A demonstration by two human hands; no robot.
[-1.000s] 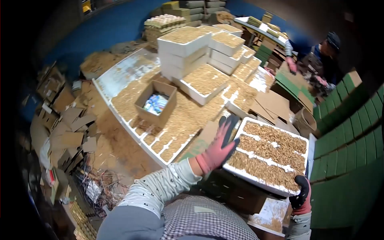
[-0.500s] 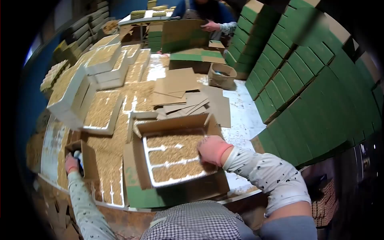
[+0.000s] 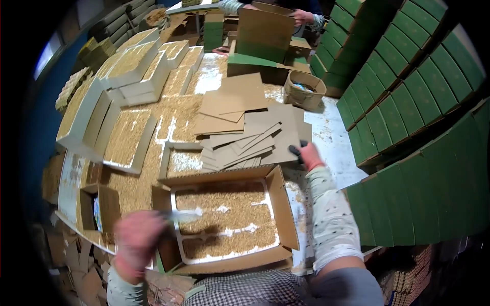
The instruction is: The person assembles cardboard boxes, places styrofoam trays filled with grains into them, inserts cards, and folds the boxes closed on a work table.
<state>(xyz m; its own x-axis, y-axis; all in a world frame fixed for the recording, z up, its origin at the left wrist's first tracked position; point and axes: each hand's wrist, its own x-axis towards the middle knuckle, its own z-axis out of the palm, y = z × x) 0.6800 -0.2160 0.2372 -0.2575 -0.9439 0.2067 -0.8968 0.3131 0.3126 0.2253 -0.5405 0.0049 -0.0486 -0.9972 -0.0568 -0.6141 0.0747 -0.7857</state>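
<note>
The white foam tray (image 3: 229,256), filled with straw-coloured husks (image 3: 219,196), sits inside the open cardboard box (image 3: 286,214) at the lower centre of the frame. Over its left wall, the left hand (image 3: 140,237) is blurred but seems closed on one end of a pale flat item (image 3: 188,214); let go at a tilt, that could slip down between wall and tray. The right hand (image 3: 309,155) has its fingertips at the edge of the cardboard sheets (image 3: 287,127) just beyond the box; I cannot tell whether they pinch one. Those sheets overlap untidily, so a hasty pull might drag several along or catch the box's rim. A small carton (image 3: 109,209) stands close on the left, a round tub (image 3: 304,98) lies past the sheets, and stacked green boxes (image 3: 393,109) crowd the right, limiting sideways reach there
</note>
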